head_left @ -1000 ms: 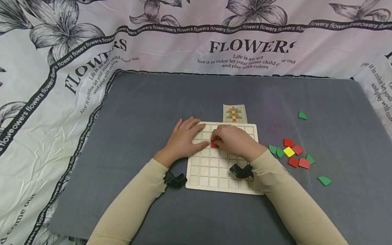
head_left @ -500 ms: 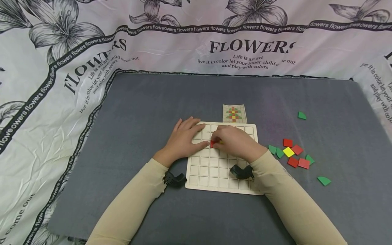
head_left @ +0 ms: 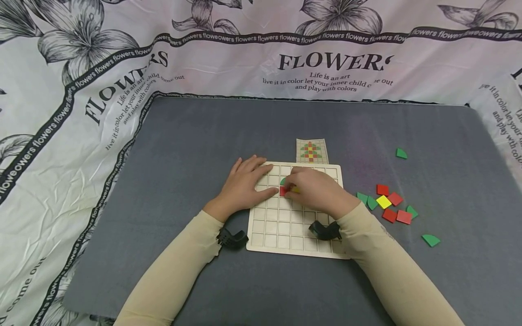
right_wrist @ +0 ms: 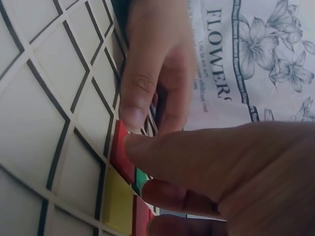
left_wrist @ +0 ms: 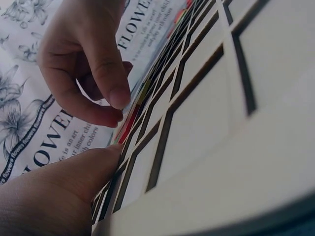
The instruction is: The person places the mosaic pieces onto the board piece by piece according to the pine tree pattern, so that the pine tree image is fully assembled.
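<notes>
My left hand (head_left: 246, 183) lies with spread fingers on the upper left edge of a pale wooden grid board (head_left: 281, 228), its thumb tip beside a red square tile (head_left: 282, 192). Over that tile, my right hand (head_left: 316, 188) bends its thumb and fingers. In the left wrist view a small gap shows between the right hand's (left_wrist: 86, 64) thumb and index finger, with nothing in it. The right wrist view shows the red tile (right_wrist: 122, 147) set in a cell, next to a yellow square tile (right_wrist: 118, 201) and a green tile (right_wrist: 141, 178). Other cells are hidden under the right hand.
Several loose red, yellow and green tiles (head_left: 389, 201) lie right of the board on the grey table (head_left: 195, 136). Single green pieces sit farther back (head_left: 401, 153) and nearer (head_left: 430, 240). Behind the board's top edge is a small pattern card (head_left: 311, 151).
My right hand has shifted slightly right, uncovering a green tile above the red one and part of the yellow tile. The left hand has stayed in place.
</notes>
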`<state>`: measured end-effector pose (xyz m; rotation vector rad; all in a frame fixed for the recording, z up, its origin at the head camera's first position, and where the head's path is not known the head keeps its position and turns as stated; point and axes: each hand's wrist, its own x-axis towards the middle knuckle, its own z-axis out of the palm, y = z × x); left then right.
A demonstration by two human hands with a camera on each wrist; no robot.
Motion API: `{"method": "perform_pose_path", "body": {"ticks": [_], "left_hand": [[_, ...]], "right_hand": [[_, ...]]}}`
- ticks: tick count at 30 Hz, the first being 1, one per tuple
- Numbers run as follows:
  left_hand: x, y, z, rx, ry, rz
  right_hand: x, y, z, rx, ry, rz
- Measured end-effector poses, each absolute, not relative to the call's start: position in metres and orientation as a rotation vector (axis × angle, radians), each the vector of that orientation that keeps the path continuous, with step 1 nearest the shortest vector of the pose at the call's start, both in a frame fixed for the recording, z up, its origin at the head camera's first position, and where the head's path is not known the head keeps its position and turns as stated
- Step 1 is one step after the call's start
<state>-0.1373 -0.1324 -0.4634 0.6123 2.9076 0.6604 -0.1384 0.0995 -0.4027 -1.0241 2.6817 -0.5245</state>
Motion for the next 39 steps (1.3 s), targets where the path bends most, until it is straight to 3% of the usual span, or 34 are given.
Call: {"method": "perform_pose_path", "body": {"ticks": [39], "left_hand": [[-0.138,-0.131,-0.463,0.590,2.894,0.662]], "right_hand": [[-0.131,0.200,-0.389,-0.750,2.828,-0.589]]}}
